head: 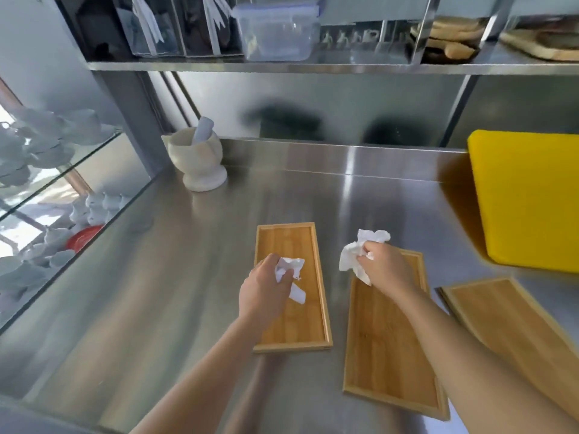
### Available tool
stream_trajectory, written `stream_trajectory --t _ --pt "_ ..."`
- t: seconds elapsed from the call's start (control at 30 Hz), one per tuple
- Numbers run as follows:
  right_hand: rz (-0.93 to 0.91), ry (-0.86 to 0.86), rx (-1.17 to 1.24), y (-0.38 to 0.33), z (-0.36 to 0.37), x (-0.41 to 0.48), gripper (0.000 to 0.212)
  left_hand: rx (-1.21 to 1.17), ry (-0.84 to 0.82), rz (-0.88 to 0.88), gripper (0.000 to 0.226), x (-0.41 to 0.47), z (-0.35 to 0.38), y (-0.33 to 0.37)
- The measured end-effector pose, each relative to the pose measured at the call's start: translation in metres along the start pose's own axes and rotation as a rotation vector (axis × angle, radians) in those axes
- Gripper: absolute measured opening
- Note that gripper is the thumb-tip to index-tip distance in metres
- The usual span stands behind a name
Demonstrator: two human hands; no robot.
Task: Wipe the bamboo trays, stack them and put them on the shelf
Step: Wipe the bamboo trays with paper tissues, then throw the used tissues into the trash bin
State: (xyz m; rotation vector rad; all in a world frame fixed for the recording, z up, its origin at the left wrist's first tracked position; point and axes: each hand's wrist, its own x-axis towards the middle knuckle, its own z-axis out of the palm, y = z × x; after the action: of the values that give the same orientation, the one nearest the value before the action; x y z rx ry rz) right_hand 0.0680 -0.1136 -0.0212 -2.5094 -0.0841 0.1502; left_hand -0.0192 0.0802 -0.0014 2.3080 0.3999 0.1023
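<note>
Work surface: stainless steel counter (194, 277), reflective, with three bamboo trays lying flat on it.
Left tray (291, 311): near centre of the counter, long side running near to far, open face up.
Middle tray (388, 355): just right of the left tray, apart from it, slightly angled; its far end lies under the right hand.
Right tray (507, 321): at the right edge, angled, partly hidden by the right forearm; apart from the middle tray.
Left hand (266, 289): over the left tray, fingers curled around a crumpled white paper towel (289, 270), a loose tail of it hanging down onto the tray floor.
Right hand (387, 267): over the far end of the middle tray, fingers pinching a second paper wad (360, 255); whether the wad touches the tray cannot be told.
Far left: white mortar and pestle (197, 158) standing upright against the back wall.
Far right: yellow cutting board (529, 198), leaning upright.
Shelf (313, 66): steel, above the counter, holding a clear lidded plastic container (275, 32) and wooden boards (451, 39) farther right.
Left side: glass case (62, 195) with white crockery, blurred.
</note>
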Motion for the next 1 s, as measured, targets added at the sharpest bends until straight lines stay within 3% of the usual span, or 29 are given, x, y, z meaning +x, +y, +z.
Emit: stream_trajectory --t 0.1,0.2,0.5,0.73,0.83,1.0 --pt "0.029 0.199 -0.039 0.007 -0.025 -0.027 0.02 -0.023 -0.092 0.091 0.012 0.0 0.014 0.024" --pt "0.096 0.374 0.008 0.023 -0.048 -0.062 0.026 -0.068 -0.207 0.168 0.012 -0.007 0.033 0.051" --pt "0.428 0.53 0.049 0.099 -0.09 -0.22 0.022 -0.133 -0.573 0.373 0.014 -0.087 0.107 0.11" --pt "0.643 0.648 0.011 0.15 -0.103 -0.331 0.023 -0.062 -0.757 0.535 0.014 -0.172 0.149 0.133" --pt "0.719 0.722 0.09 0.167 -0.102 -0.375 0.035 -0.054 -0.806 0.543 0.011 -0.208 0.165 0.138" --pt "0.817 0.714 0.162 0.207 -0.081 -0.44 0.027 -0.032 -0.887 0.512 0.015 -0.278 0.194 0.132"
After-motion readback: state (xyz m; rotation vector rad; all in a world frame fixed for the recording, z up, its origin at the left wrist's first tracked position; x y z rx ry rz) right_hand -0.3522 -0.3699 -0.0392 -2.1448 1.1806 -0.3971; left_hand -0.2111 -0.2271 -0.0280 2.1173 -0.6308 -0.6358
